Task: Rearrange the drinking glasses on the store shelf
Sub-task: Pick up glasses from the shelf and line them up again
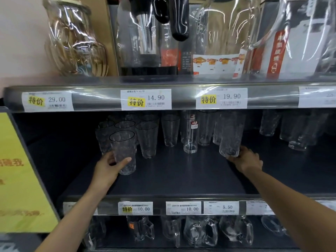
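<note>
Dimpled tumbler (122,151) near left — your left hand (107,167) curls round it, right hand (248,160) grips a textured glass (230,135); more tumblers (147,139) crowd behind, tall stickered glass (190,137) between.

Above: plastic-wrapped glass pitcher (76,42)
Rail labels: 14.90 price tag (146,99), 19.90 price tag (221,98)
Below: handled glass mugs (200,231)
Left edge: yellow sign (20,179)
</note>
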A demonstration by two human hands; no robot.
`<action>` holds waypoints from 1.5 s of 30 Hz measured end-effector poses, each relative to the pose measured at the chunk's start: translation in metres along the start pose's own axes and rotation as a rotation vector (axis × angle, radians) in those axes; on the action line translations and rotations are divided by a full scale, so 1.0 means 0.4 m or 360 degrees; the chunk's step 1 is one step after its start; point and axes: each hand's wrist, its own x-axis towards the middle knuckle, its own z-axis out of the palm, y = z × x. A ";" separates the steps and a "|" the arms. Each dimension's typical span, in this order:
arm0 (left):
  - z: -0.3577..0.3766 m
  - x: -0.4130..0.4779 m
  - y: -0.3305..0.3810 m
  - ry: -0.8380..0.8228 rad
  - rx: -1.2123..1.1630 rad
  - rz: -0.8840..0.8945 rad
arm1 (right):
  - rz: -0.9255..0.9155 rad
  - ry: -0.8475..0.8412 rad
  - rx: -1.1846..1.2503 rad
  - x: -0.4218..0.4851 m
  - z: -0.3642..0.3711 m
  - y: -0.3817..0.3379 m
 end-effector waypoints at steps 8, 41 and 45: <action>-0.004 0.006 -0.007 0.0000 -0.0071 -0.0005 | 0.0074 0.0052 0.0181 0.017 0.011 0.009; -0.002 -0.003 0.007 -0.0045 -0.0327 -0.0098 | -0.0008 0.0101 -0.0034 0.031 0.021 0.020; -0.004 -0.004 0.007 -0.0018 -0.0244 -0.0105 | 0.0004 0.0112 -0.0066 0.034 0.023 0.020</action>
